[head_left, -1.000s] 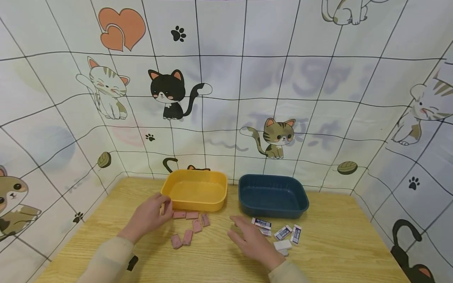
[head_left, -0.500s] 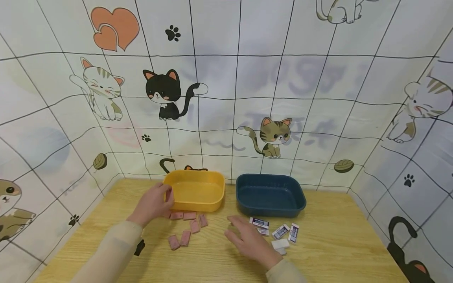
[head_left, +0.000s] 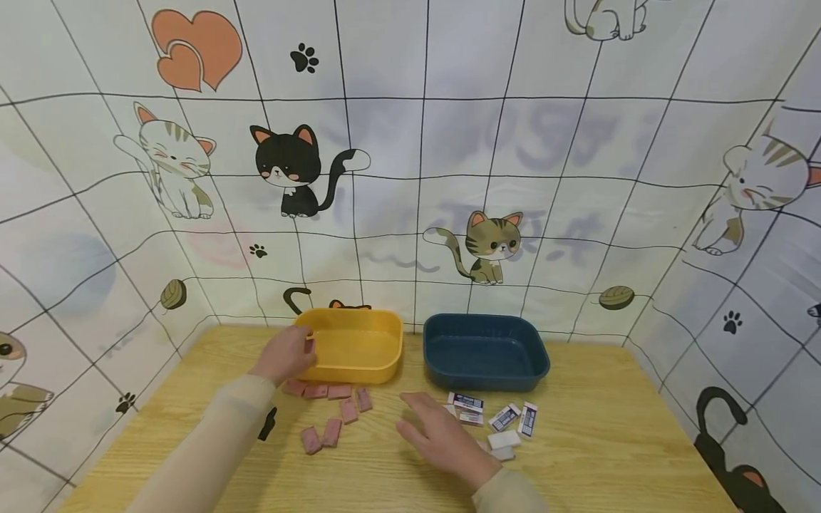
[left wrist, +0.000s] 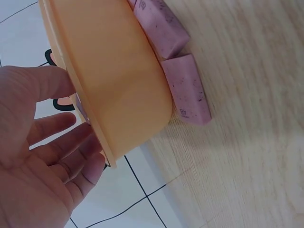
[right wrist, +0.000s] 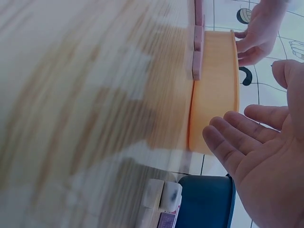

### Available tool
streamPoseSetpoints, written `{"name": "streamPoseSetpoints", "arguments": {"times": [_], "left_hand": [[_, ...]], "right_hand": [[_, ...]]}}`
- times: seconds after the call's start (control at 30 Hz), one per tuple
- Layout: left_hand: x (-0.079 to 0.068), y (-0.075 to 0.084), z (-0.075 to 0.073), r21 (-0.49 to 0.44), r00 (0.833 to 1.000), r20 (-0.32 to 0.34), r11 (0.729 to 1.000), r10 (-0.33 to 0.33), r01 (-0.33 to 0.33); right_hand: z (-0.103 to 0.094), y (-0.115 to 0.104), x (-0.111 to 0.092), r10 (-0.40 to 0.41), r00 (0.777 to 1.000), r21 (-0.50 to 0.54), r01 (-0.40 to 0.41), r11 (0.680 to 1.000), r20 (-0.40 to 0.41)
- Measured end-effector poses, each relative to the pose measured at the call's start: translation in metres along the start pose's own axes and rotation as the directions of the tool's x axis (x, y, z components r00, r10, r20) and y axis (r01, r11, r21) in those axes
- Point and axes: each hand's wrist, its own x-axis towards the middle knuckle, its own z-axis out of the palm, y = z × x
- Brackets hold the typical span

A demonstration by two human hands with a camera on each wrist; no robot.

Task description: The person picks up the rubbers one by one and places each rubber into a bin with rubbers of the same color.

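My left hand (head_left: 286,354) is at the left rim of the yellow tray (head_left: 355,375), fingers bent over the edge. A sliver of a pink eraser (left wrist: 81,110) shows between its thumb and fingers, mostly hidden behind the rim. Several more pink erasers (head_left: 331,432) lie on the table in front of that tray. My right hand (head_left: 442,436) hovers over the table with its fingers extended, holding nothing. Beside it lie several erasers in white and blue sleeves (head_left: 504,417) and white blocks (head_left: 504,439), partly covered by the hand.
A dark blue tray (head_left: 485,377) stands right of the yellow one at the back of the wooden table (head_left: 596,427). A cat-printed cloth (head_left: 391,157) rises behind and at both sides. A small black mark (head_left: 268,423) shows beside the left sleeve.
My left hand has lifted from the table before the yellow tray to its left rim, uncovering another pink eraser on the table. The right hand stays nearly still; the head view shifts slightly.
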Motion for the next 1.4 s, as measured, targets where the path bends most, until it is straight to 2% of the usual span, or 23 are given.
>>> {"name": "streamPoseSetpoints", "arguments": {"times": [0.17, 0.4, 0.6, 0.83, 1.0, 1.23, 1.4], "left_hand": [[0.006, 0.001, 0.000, -0.011, 0.998, 0.053, 0.999, -0.044, 0.044], [0.009, 0.001, 0.001, -0.008, 0.995, 0.083, 0.998, -0.056, 0.057], [0.008, 0.005, -0.002, -0.049, 0.992, 0.101, 0.996, -0.074, 0.079], [-0.002, 0.017, -0.003, -0.065, 0.998, 0.059, 0.998, -0.002, 0.006], [-0.010, 0.030, -0.003, -0.083, 0.999, 0.023, 0.996, 0.025, -0.023], [-0.020, 0.048, -0.002, -0.047, 0.993, -0.053, 0.993, 0.102, -0.105], [-0.026, 0.058, -0.001, -0.043, 0.988, -0.083, 0.990, 0.133, -0.137]], "right_hand": [[0.001, 0.000, 0.001, 0.017, 1.000, -0.007, -0.017, 1.000, 0.014], [0.001, 0.002, -0.001, 0.016, 1.000, -0.011, -0.016, 1.000, 0.005], [-0.002, 0.003, -0.002, 0.045, 0.999, 0.011, -0.045, 0.999, -0.003], [-0.008, 0.011, -0.005, 0.064, 0.997, 0.040, -0.062, 0.997, -0.034], [-0.014, 0.017, -0.008, 0.063, 0.996, 0.041, -0.060, 0.997, -0.065], [-0.025, 0.023, -0.014, 0.169, 0.976, 0.015, -0.169, 0.986, -0.139], [-0.033, 0.027, -0.020, 0.206, 0.968, 0.013, -0.206, 0.978, -0.144]]}}
